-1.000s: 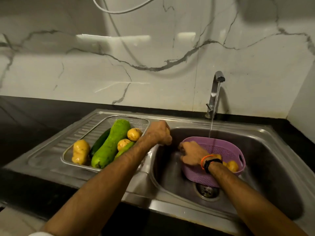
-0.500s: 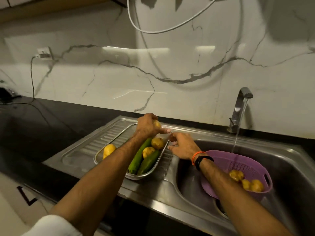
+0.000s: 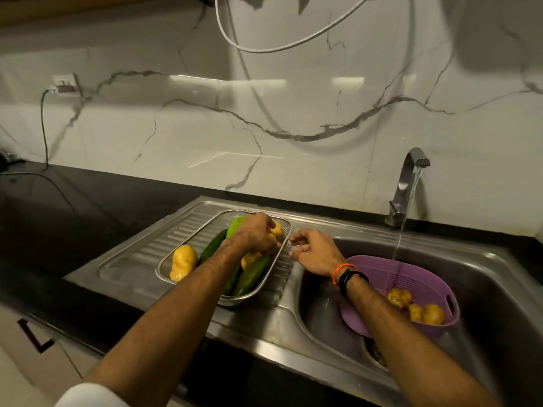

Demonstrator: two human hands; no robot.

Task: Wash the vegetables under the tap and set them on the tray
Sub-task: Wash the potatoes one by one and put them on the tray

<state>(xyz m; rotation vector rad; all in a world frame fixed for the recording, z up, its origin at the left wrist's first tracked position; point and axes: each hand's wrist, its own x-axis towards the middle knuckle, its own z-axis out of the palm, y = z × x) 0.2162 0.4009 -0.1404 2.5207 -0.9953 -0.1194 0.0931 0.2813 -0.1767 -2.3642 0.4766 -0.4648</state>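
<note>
Both hands are up out of the sink now. The left hand (image 3: 258, 234) sits on the potatoes (image 3: 276, 229) in the tray (image 3: 164, 264), and the right hand (image 3: 316, 252) is beside its right edge.

tray (image 3: 164, 261): crowded with vegetables, bare mesh at far left corner
basin (image 3: 499, 289): purple colander (image 3: 390, 274) fills the middle
drainboard (image 3: 123, 268): left part bare

1. A steel sink unit (image 3: 264, 327) was set into a black countertop (image 3: 73, 218).
2. A mesh tray (image 3: 188, 239) was carried on its ribbed drainboard (image 3: 141, 259).
3. A purple colander (image 3: 411, 277) was held in the basin (image 3: 499, 289).
</note>
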